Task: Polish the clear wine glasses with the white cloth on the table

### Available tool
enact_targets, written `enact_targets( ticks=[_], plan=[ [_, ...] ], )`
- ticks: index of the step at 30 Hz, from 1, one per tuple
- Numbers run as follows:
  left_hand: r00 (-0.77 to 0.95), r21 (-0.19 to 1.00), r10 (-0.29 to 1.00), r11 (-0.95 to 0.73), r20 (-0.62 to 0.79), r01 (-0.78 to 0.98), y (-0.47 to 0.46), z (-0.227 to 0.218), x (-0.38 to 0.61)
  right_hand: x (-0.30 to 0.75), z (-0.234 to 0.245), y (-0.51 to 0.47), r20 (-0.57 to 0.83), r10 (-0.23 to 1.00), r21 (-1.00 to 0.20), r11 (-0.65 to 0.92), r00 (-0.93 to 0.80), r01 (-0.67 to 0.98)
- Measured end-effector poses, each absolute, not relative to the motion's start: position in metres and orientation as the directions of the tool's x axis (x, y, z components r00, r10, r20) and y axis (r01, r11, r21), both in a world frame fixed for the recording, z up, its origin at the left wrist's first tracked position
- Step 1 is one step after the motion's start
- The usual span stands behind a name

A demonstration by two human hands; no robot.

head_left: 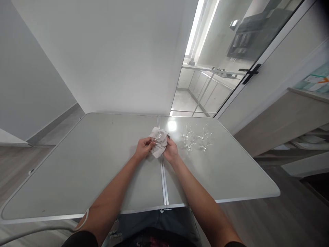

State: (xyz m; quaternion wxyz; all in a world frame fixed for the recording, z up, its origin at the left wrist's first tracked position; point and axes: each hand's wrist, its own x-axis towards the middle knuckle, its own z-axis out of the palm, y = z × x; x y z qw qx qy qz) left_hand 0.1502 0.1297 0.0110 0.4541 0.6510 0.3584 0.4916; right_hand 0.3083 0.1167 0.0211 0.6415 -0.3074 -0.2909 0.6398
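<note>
Over the middle of the table [115, 164], my two hands hold a clear glass [160, 136] wrapped partly in a white cloth [157, 151]. On the left side, my left hand [144, 147] has thumb and fingers pinched on the glass and the cloth's edge. From the right, my right hand [171, 151] is closed round the cloth, with some fingers hidden behind it. The exact shape of the glass is hard to make out. To the right of my hands stand several clear stemmed glasses [189, 145], grouped close together.
A metal seam [163, 181] runs across the table between its halves. A white wall [115, 61] borders the far edge, with a glass door [205, 82] at the far right. Shelves [285, 120] stand to the right. A cable [46, 229] passes by my left forearm.
</note>
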Motion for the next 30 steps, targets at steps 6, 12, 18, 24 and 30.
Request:
enact_targets(
  ticks=[6,12,18,24,30],
  plan=[
    [0.172,0.866,0.915,-0.402,0.366,0.299,0.132,0.007,0.153,0.315,0.031,0.100,0.397,0.892,-0.894,0.429,0.218,-0.131],
    [0.369,0.290,0.759,-0.577,0.536,0.764,0.133,0.009,0.144,0.321,0.041,0.099,0.618,0.710,-0.512,0.689,-0.337,0.512],
    [0.604,0.062,0.581,-0.746,0.545,0.663,0.126,0.017,0.139,0.329,0.031,0.109,0.431,0.903,-0.833,0.399,-0.003,0.383],
    [0.477,0.300,0.639,-0.736,0.603,0.607,0.125,0.013,0.141,0.334,0.025,0.119,-0.023,0.997,-0.892,0.010,0.068,-0.451],
    [0.160,0.782,0.856,-0.514,0.491,0.352,0.123,0.014,0.158,0.305,0.015,0.106,0.032,0.965,-0.851,0.163,0.261,-0.500]
  ],
)
